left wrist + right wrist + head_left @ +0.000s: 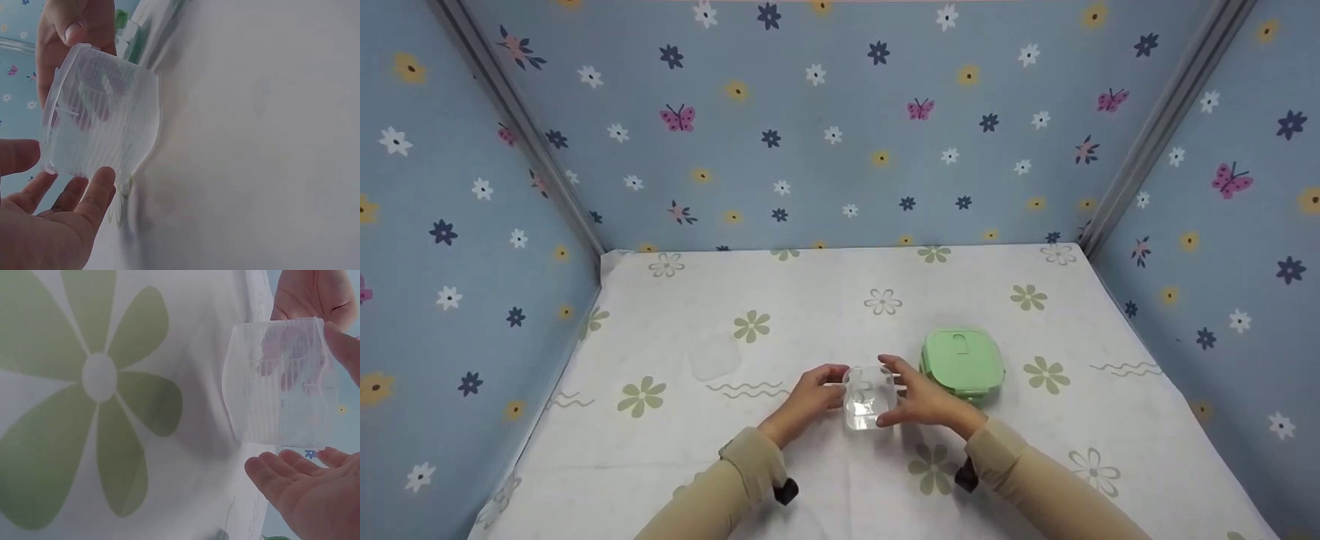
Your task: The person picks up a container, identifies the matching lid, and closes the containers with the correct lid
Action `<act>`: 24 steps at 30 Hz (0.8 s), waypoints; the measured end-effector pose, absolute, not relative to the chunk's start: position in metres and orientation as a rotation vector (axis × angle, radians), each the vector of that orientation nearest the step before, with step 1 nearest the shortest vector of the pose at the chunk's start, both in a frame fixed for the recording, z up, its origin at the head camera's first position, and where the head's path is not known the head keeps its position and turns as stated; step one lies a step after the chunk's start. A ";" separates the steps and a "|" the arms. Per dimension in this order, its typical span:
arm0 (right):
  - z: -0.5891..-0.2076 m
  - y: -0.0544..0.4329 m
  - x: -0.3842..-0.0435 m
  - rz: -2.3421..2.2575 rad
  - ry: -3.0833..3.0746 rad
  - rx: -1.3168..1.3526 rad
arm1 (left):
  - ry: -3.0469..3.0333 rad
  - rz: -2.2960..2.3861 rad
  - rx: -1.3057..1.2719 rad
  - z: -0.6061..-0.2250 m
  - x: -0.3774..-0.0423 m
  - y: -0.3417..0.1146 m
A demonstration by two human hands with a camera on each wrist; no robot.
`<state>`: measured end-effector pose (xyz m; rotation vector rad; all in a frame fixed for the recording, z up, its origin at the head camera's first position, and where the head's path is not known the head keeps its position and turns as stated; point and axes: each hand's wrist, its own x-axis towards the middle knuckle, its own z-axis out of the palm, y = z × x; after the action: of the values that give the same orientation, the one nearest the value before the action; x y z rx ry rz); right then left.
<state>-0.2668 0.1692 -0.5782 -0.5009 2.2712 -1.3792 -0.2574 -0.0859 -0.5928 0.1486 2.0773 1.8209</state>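
Observation:
A small clear plastic container point(870, 397) stands on the tablecloth between the two hands. My left hand point(811, 397) is at its left side; in the left wrist view its fingertips point(102, 179) are at the ribbed wall, the thumb apart from the rim. My right hand point(924, 397) spans the right side. In the right wrist view its thumb point(344, 351) is at the rim, while the fingers point(270, 473) lie relaxed just off the wall. Some fingers show blurred through the plastic.
A green lidded lunch box point(962, 362) with side clips stands just behind the right hand. A flat translucent square piece point(715, 357) lies to the left on the flower-patterned white cloth point(840, 277). Blue flowered walls point(840, 135) surround the table on three sides.

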 end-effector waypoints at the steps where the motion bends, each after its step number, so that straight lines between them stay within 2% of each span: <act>1: -0.579 0.169 -0.267 -1.375 2.271 -0.511 | 2.072 1.824 0.147 -0.594 -0.257 -0.086; 9: -0.585 0.167 -0.267 -1.376 2.279 -0.581 | 2.081 1.829 0.145 -0.595 -0.255 -0.086; 24: -0.583 0.167 -0.272 -1.318 2.332 -0.540 | 2.143 1.857 0.082 -0.597 -0.263 -0.103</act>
<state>-0.2719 0.1666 -0.5833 -0.5396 2.3321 -1.3176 -0.2625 -0.1028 -0.5967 0.0819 2.1434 1.8567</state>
